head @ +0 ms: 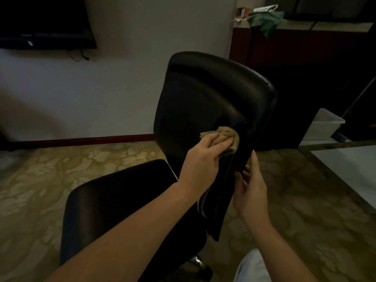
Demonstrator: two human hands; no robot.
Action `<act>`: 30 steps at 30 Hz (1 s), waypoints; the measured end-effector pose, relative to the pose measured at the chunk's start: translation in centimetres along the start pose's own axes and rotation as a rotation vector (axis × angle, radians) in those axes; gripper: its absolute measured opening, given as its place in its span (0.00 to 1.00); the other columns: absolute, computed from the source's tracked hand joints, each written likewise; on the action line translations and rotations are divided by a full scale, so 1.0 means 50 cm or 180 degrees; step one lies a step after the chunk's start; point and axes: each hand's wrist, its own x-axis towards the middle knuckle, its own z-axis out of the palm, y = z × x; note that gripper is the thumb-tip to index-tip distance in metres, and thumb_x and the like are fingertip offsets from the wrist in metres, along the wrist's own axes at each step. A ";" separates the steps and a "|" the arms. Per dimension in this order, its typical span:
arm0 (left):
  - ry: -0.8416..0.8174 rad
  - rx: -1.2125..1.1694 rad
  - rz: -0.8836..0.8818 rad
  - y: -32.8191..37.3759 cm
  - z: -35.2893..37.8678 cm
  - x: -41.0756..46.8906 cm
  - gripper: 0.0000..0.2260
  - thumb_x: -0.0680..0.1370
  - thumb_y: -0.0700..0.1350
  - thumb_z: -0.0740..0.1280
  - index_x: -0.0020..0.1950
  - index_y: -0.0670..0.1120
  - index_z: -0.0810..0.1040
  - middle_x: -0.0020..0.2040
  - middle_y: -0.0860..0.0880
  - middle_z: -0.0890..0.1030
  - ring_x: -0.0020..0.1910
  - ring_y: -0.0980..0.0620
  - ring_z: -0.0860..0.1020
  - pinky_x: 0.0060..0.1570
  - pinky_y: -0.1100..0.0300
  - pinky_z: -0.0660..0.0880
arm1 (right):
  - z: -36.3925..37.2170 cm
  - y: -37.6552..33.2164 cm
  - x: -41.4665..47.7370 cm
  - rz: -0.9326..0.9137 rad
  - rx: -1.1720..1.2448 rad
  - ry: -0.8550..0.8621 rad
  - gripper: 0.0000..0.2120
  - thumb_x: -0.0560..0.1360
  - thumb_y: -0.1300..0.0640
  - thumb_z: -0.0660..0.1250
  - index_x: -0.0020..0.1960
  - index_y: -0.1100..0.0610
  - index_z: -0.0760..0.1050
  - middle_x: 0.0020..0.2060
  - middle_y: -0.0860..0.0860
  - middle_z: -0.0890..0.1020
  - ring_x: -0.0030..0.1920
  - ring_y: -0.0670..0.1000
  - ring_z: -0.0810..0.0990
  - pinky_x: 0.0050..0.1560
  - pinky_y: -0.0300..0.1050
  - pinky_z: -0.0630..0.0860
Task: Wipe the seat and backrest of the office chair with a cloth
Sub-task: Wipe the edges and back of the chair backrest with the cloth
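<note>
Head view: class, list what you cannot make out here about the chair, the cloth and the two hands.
All in the head view.
1. Chair base: hidden under the seat and the left forearm; only a chrome bit shows.
2. Cloth: partly covered by the left hand gripping it.
3. Right hand: its grip on the backrest edge is lost in shadow.
4. Dirt on the upholstery: too dark to tell.
</note>
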 end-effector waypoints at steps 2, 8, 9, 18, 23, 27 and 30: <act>-0.0017 0.0055 -0.0037 -0.012 0.002 -0.019 0.16 0.81 0.37 0.68 0.68 0.45 0.80 0.67 0.46 0.79 0.66 0.53 0.77 0.69 0.66 0.70 | -0.003 -0.001 -0.002 0.0010 0.0020 -0.0027 0.32 0.81 0.60 0.61 0.78 0.41 0.53 0.63 0.47 0.76 0.59 0.41 0.77 0.56 0.33 0.75; -0.0146 0.0135 -0.0411 -0.059 0.014 -0.132 0.16 0.78 0.33 0.69 0.66 0.43 0.81 0.65 0.45 0.80 0.64 0.60 0.73 0.68 0.74 0.66 | 0.000 0.004 -0.001 -0.0033 -0.0065 -0.0014 0.32 0.81 0.60 0.61 0.79 0.40 0.51 0.65 0.48 0.75 0.62 0.45 0.76 0.62 0.48 0.77; -0.0195 0.0126 -0.0436 -0.060 0.012 -0.133 0.16 0.79 0.33 0.69 0.66 0.42 0.81 0.65 0.45 0.80 0.64 0.59 0.73 0.68 0.77 0.63 | 0.001 0.006 0.000 -0.0035 -0.0078 -0.0013 0.33 0.81 0.60 0.61 0.79 0.40 0.51 0.65 0.48 0.75 0.62 0.45 0.75 0.62 0.47 0.77; -0.0028 0.0039 -0.0139 -0.021 -0.010 -0.028 0.18 0.81 0.33 0.66 0.70 0.45 0.78 0.69 0.46 0.78 0.69 0.55 0.73 0.73 0.68 0.65 | 0.000 -0.001 -0.003 -0.0066 -0.0044 -0.0033 0.31 0.81 0.58 0.61 0.79 0.41 0.53 0.64 0.46 0.75 0.61 0.43 0.76 0.58 0.40 0.77; 0.0046 0.0042 -0.0132 -0.020 0.004 -0.032 0.16 0.81 0.35 0.67 0.68 0.45 0.80 0.68 0.47 0.78 0.67 0.58 0.74 0.69 0.74 0.64 | -0.001 -0.001 -0.003 -0.0046 -0.0068 -0.0029 0.31 0.81 0.58 0.61 0.78 0.40 0.53 0.64 0.45 0.75 0.60 0.41 0.76 0.57 0.38 0.76; -0.0020 0.0014 -0.0495 -0.046 0.019 -0.127 0.17 0.79 0.33 0.67 0.67 0.44 0.79 0.67 0.49 0.78 0.66 0.66 0.68 0.66 0.79 0.61 | -0.007 -0.001 -0.005 -0.0035 -0.0067 -0.0041 0.32 0.81 0.59 0.61 0.78 0.40 0.52 0.64 0.46 0.75 0.60 0.43 0.76 0.58 0.41 0.76; -0.0168 -0.0057 -0.0653 -0.058 0.021 -0.153 0.18 0.79 0.32 0.68 0.68 0.44 0.79 0.68 0.51 0.76 0.67 0.65 0.68 0.67 0.79 0.60 | -0.006 0.000 -0.003 -0.0048 -0.0116 -0.0014 0.32 0.81 0.60 0.61 0.79 0.41 0.52 0.65 0.46 0.74 0.61 0.42 0.75 0.60 0.40 0.75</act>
